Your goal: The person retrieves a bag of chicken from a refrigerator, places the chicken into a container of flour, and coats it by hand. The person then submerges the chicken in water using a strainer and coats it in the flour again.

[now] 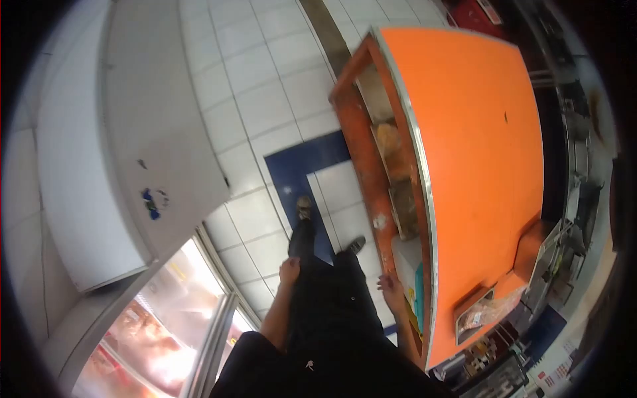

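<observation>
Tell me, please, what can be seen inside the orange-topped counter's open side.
A tan item, a white item and a teal item show there, too blurred to name. The orange top hides whatever may lie deeper.

We have the white tiled floor [242,113] open between the orange-topped bench [471,146] and the glass-fronted lit cabinet [166,312].

The orange counter [471,132] is being edged by a metal strip [419,152]. On its lower part, what is probably a plastic-wrapped package [486,314] is being held in an open box [463,330]. In the open side, a white box [406,260] and a teal object [419,292] are being held beside brownish items [391,149], blurred from view. The white-tiled floor [249,86] is being crossed by a blue band [282,169]; over it, a shoe [304,207] is being seen.
</observation>
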Motion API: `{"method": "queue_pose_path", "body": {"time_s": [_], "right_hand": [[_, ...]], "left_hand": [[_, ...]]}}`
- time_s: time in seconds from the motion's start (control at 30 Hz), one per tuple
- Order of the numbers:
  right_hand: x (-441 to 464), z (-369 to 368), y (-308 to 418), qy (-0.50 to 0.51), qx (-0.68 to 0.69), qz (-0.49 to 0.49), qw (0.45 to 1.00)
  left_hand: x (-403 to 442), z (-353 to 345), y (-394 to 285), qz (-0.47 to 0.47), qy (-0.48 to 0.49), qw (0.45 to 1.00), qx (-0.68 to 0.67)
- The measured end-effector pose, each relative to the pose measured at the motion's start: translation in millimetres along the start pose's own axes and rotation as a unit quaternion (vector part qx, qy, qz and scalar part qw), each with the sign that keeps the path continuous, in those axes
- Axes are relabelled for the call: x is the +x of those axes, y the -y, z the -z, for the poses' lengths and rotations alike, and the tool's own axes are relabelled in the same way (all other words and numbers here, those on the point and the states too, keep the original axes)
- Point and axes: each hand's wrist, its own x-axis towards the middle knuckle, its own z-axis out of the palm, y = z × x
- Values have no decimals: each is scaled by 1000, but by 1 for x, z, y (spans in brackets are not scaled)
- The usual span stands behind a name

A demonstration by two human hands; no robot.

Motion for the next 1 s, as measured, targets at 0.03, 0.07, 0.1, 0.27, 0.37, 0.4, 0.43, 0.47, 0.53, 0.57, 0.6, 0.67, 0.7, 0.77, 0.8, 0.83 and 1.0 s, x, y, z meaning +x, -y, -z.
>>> {"method": "queue_pose_path", "body": {"time_s": [0.03,0.07,0.1,0.27,0.37,0.4,0.43,0.47,0.53,0.57,0.6,0.67,0.7,0.77,0.8,0.83,1.0], "right_hand": [[4,5,15,-11,-1,-15,1000],[11,9,9,-28,33,16,999],[20,6,8,-47,70,45,995],[26,13,132,-88,90,89,988],[52,15,166,-139,82,147,976],[56,21,195,-167,83,155,970],[70,26,214,-181,97,161,965],[85,32,231,-215,91,190,954],[113,55,282,-251,103,238,933],[128,61,304,-251,122,231,932],[158,77,332,-254,141,235,928],[207,108,383,-244,60,246,936],[227,119,411,-237,72,272,930],[274,145,478,-241,81,329,909],[294,153,503,-247,78,352,900],[313,161,526,-241,70,376,892],[421,199,601,-198,-24,374,906]], "left_hand": [[-2,13,2,33,-21,999,36],[-5,31,1,37,-33,999,20],[4,45,14,70,11,994,-81],[34,156,-15,-100,-18,995,5],[76,213,-56,-6,-35,998,45],[96,227,-67,-6,-47,998,47],[114,242,-95,-6,-60,997,49],[133,253,-125,-22,-62,996,58],[141,274,-200,-56,-53,997,17],[136,282,-228,-57,-53,997,30],[147,284,-272,-86,-63,994,9],[160,293,-339,-165,-62,984,-5],[168,297,-380,-219,-49,974,-7],[201,302,-436,-302,-84,942,121],[206,306,-468,-290,-68,945,132],[209,310,-497,-277,-49,949,141],[291,307,-609,-313,-5,925,214]]}}
